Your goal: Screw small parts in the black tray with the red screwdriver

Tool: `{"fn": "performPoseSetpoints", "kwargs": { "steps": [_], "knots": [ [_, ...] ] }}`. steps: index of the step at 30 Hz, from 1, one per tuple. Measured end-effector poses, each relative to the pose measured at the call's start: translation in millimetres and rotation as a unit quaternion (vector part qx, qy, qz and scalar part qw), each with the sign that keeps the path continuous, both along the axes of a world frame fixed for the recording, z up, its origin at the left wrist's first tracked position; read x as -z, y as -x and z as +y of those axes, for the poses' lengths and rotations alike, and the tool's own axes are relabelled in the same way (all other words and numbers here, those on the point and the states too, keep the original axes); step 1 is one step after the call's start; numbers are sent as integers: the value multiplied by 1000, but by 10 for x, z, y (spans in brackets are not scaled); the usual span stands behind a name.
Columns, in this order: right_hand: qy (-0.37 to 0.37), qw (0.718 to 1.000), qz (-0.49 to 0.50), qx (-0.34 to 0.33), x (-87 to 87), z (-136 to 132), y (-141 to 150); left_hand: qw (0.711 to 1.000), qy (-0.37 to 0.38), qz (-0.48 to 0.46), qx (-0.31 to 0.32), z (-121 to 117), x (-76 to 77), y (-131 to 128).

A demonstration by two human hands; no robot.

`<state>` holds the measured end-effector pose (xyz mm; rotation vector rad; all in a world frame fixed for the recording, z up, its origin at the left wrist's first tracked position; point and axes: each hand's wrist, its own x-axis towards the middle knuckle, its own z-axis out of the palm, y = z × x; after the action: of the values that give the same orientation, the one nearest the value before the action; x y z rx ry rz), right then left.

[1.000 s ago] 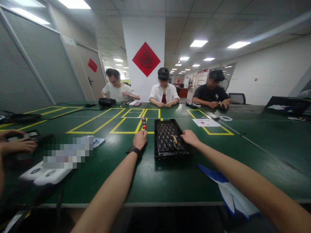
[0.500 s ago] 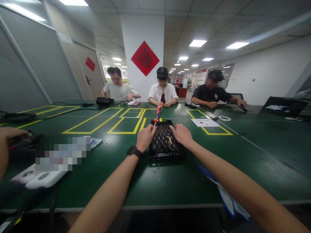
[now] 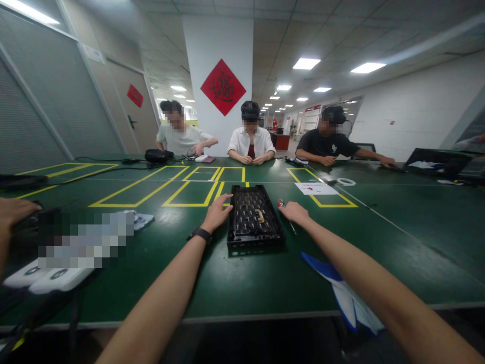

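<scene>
Black tray: the shallow black tray sat flat on the table, right between the two hands. It was an oblong box with raised walls, a long side running away from the person. Looked like hard plastic, kinda shiny along the near wall.
Tray insides: super busy texture, rows of little slanted glints over a dark floor, too small to make out properly. One small tan piece stood out right of the middle, bent-looking and matte.
Left hand: the left hand had its thumb and fingers apart, fingertips up against the tray's left wall, so not wrapped around anything. A dark wristband circled that wrist.
Right hand: the right hand was closed around the screwdriver, just beside the tray's right wall. A bit of rounded red handle poked out on the tray side, and the thin metal shaft slanted down toward the near edge.
Table: smooth green tabletop with a soft sheen, marked out in straight strips of yellow tape.
Near the right forearm: a floppy fabric glove, white and blue, partly over the table's edge.
Farther right: flat white paper and, beyond it, a white ring.
</scene>
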<state>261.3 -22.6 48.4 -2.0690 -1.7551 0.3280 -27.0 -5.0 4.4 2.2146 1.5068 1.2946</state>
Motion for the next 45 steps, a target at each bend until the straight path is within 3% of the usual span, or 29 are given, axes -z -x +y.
{"fn": "performPoseSetpoints", "kwargs": {
  "steps": [3,6,9,11,13,16,22,31,38,45],
  "knots": [
    [3,998,-62,21,140,-43,-3,992,96,-78,23,121,182,5],
    [-32,992,-124,18,125,-57,65,986,130,-99,18,187,239,-56],
    [-135,969,-190,-81,34,-76,203,987,128,-94,13,234,235,-100],
    [-158,952,-207,-160,-7,-90,342,987,130,-95,11,260,232,-113],
    [-129,951,-219,-177,-14,-90,491,986,130,-100,7,282,239,-116],
    [-70,963,-218,-140,15,-43,656,986,129,-102,3,308,263,-114],
    [-22,973,-196,-123,21,121,696,988,129,-89,-2,330,270,-121],
    [-20,972,-169,-164,-70,159,589,987,145,-45,-59,303,213,-159],
    [-51,971,-186,-145,18,36,759,988,135,-46,-54,311,242,-135],
    [-27,981,-117,-151,-116,100,748,988,131,-58,-50,321,256,-142]
  ]
}}
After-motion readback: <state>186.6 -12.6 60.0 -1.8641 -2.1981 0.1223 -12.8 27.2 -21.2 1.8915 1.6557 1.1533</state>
